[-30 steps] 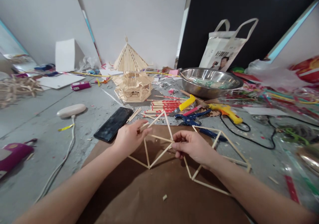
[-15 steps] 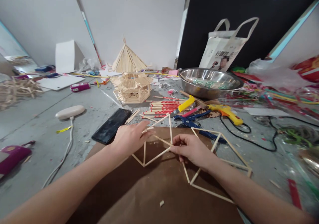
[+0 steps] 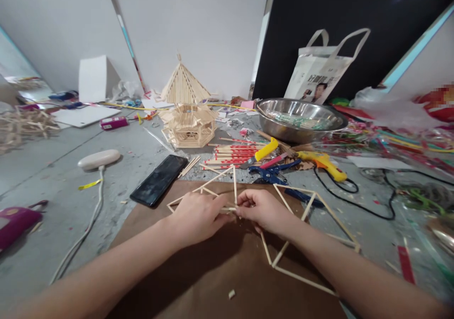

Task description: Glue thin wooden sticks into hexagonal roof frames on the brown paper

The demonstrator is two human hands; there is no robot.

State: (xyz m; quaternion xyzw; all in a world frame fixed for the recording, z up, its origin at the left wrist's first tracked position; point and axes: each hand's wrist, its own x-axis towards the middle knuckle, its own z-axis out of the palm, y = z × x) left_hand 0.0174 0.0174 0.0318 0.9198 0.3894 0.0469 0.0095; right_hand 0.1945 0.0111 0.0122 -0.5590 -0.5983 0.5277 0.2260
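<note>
Stick frame sits low over brown paper sheet, between both hands. Left hand and right hand pinch thin sticks at meeting joint, fingers closed on wood. Advice: light grip, joint steady, avoid flexing. Second frame lies just beside right wrist.

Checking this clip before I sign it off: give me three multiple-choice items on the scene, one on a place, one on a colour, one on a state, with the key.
1. Where does the black phone lie?
A. in the metal bowl
B. on the floor left of the brown paper
C. on the stick pavilion

2. What colour is the glue gun?
A. yellow
B. green
C. white

3. How are the hands placed?
A. both resting flat on the floor
B. only one on the sticks
C. both pinching the stick frame

Key: B, it lies by the edge of the brown paper; A, its body is yellow; C, the left hand and right hand meet on the stick frame.
</note>
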